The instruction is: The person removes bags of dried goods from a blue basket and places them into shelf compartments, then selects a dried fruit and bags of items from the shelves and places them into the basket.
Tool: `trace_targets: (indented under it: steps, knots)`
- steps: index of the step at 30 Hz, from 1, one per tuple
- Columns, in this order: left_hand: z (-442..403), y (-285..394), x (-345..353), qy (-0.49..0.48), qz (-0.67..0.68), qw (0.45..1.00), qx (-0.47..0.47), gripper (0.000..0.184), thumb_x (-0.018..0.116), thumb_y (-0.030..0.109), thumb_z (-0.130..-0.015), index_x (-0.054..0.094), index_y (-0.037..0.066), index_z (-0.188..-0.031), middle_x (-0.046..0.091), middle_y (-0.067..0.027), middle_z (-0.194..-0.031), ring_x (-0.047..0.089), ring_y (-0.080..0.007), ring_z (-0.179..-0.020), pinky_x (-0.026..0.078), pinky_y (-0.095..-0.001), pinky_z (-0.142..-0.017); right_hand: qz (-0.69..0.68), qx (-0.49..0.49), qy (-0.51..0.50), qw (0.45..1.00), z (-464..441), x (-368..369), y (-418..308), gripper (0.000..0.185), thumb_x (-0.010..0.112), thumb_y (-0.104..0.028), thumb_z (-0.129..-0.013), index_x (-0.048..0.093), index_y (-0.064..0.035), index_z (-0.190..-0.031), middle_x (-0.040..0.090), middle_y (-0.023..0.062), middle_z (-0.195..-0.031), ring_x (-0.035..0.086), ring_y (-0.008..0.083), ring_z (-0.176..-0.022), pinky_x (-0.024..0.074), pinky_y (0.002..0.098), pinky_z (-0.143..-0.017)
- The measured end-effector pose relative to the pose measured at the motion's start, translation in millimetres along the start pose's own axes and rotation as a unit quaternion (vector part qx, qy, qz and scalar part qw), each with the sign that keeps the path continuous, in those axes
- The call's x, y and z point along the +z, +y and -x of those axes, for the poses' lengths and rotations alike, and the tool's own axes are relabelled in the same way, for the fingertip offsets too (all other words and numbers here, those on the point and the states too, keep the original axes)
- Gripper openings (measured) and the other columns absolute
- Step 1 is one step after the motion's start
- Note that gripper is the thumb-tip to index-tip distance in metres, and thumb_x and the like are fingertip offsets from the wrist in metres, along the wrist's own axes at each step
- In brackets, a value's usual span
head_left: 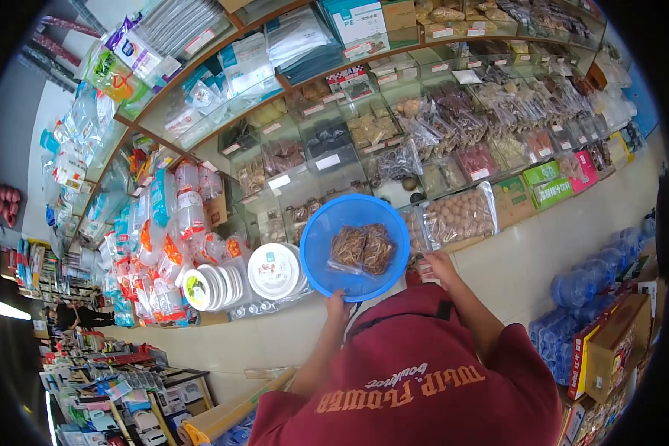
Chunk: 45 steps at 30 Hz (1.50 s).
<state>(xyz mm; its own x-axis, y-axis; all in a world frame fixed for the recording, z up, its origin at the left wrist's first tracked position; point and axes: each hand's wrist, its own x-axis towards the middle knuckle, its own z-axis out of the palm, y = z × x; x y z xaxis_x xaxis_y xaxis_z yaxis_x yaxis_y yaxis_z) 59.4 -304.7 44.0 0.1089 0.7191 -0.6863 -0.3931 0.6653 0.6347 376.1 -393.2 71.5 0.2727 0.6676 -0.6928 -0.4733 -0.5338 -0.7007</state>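
Observation:
My left hand (337,305) grips the near rim of a round blue plastic basin (311,273), its fingers wrapped over the edge. In the basin lie clear bags of brown, stringy dried food (363,249); I cannot make out its exact kind. To the right of the basin and apart from it is my right hand (444,269), with its fingers loosely stretched and nothing visible in them. It is nearest to a large clear bag of round brown nuts or dried fruit (461,217) at the front of the shelf.
Glass-fronted shelves (327,160) of bagged dried goods curve ahead. At left stand white disposable plates (271,270) and wrapped plastic cups (189,201). Green boxes (548,183) sit at the lower right shelf. Water bottles (554,334) and a cardboard box (621,349) are at right.

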Motion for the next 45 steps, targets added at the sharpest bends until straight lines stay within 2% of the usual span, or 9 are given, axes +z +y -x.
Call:
trace_targets:
  steps: [7, 9, 14, 16, 22, 25, 31, 42, 45]
  knots:
    - [-9, -27, -13, 0.024, 0.022, 0.999, -0.029, 0.068, 0.042, -0.002, -0.073, 0.026, 0.006, -0.138, 0.046, -0.0217, -0.125, 0.052, -0.0404, -0.114, 0.051, -0.057, -0.089, 0.119, -0.064, 0.039, 0.99, -70, -23, -1, 0.025, 0.058, -0.022, -0.085, 0.062, -0.0022, -0.1, 0.068, 0.0107, -0.091, 0.065, 0.0205, -0.072, 0.0516, 0.0325, -0.062]
    - [-4, -31, -10, 0.051, 0.031, 0.997, -0.042, 0.071, 0.042, -0.002, -0.073, 0.024, 0.009, -0.141, 0.045, -0.0224, -0.128, 0.052, -0.0409, -0.115, 0.049, -0.0578, -0.091, 0.324, -0.261, 0.088, 0.905, -105, -30, 8, 0.021, 0.059, -0.02, -0.082, 0.063, -0.0012, -0.09, 0.067, 0.0134, -0.082, 0.065, 0.0255, -0.073, 0.0509, 0.0362, -0.065]
    - [19, -21, 18, 0.075, 0.03, 0.996, -0.036, 0.081, 0.043, -0.002, -0.072, 0.015, 0.01, -0.148, 0.04, -0.0263, -0.133, 0.05, -0.0441, -0.115, 0.044, -0.0608, -0.095, 0.454, -0.198, 0.046, 0.868, -150, -6, -56, 0.019, 0.055, -0.013, -0.08, 0.064, -0.0034, -0.094, 0.065, 0.0186, -0.092, 0.063, 0.037, -0.089, 0.0498, 0.0428, -0.077]
    - [24, -14, 33, 0.088, 0.041, 0.994, -0.046, 0.081, 0.043, -0.002, -0.072, 0.015, 0.011, -0.147, 0.04, -0.0265, -0.133, 0.051, -0.0445, -0.114, 0.044, -0.0612, -0.095, 0.442, -0.298, 0.012, 0.846, -195, 0, -56, 0.021, 0.052, -0.011, -0.08, 0.063, -0.0021, -0.097, 0.063, 0.0219, -0.096, 0.06, 0.04, -0.092, 0.0483, 0.0457, -0.081]
    - [15, -47, 6, 0.096, 0.165, 0.976, -0.103, 0.074, 0.042, -0.002, -0.071, 0.022, 0.008, -0.142, 0.044, -0.0232, -0.129, 0.051, -0.042, -0.113, 0.045, -0.0572, -0.094, 0.588, -0.203, -0.032, 0.782, -275, 30, -95, 0.03, 0.054, -0.014, -0.081, 0.064, -0.0021, -0.106, 0.052, 0.0244, -0.124, 0.046, 0.0416, -0.12, 0.0462, 0.0459, -0.093]
    - [44, -14, 70, 0.138, 0.131, 0.979, -0.078, 0.067, 0.043, -0.003, -0.07, 0.03, 0.002, -0.135, 0.05, -0.0214, -0.123, 0.054, -0.0386, -0.108, 0.049, -0.0515, -0.09, 0.684, -0.05, -0.028, 0.727, -291, 44, -101, 0.037, 0.055, -0.018, -0.083, 0.063, -0.0032, -0.116, 0.018, 0.024, -0.151, 0.015, 0.0441, -0.14, 0.0383, 0.0439, -0.107]
    - [42, -5, 82, 0.182, 0.122, 0.971, -0.096, 0.065, 0.042, -0.006, -0.069, 0.035, 0.002, -0.133, 0.05, -0.0198, -0.123, 0.054, -0.0367, -0.109, 0.049, -0.0493, -0.089, 0.759, -0.057, -0.045, 0.647, -305, 44, -129, 0.041, 0.055, -0.017, -0.082, 0.061, -0.0005, -0.119, 0.024, 0.0241, -0.149, 0.024, 0.0424, -0.138, 0.0361, 0.0439, -0.107]
    - [31, -8, 58, 0.194, 0.038, 0.978, -0.058, 0.069, 0.043, -0.006, -0.07, 0.033, 0.005, -0.138, 0.053, -0.0164, -0.12, 0.054, -0.0334, -0.108, 0.048, -0.0453, -0.091, 0.795, -0.026, -0.037, 0.605, -319, 56, -127, 0.047, 0.06, -0.022, -0.079, 0.06, -0.0039, -0.122, 0.03, 0.0228, -0.147, 0.028, 0.0399, -0.136, 0.0353, 0.0434, -0.104]
    - [24, -10, 41, 0.187, 0.002, 0.98, -0.06, 0.076, 0.042, -0.005, -0.07, 0.027, 0.007, -0.143, 0.051, -0.0189, -0.126, 0.055, -0.0341, -0.11, 0.049, -0.045, -0.09, 0.794, -0.045, -0.004, 0.606, -310, 57, -122, 0.044, 0.061, -0.026, -0.08, 0.063, -0.012, -0.121, 0.038, 0.0214, -0.139, 0.031, 0.0393, -0.131, 0.0304, 0.0479, -0.106]
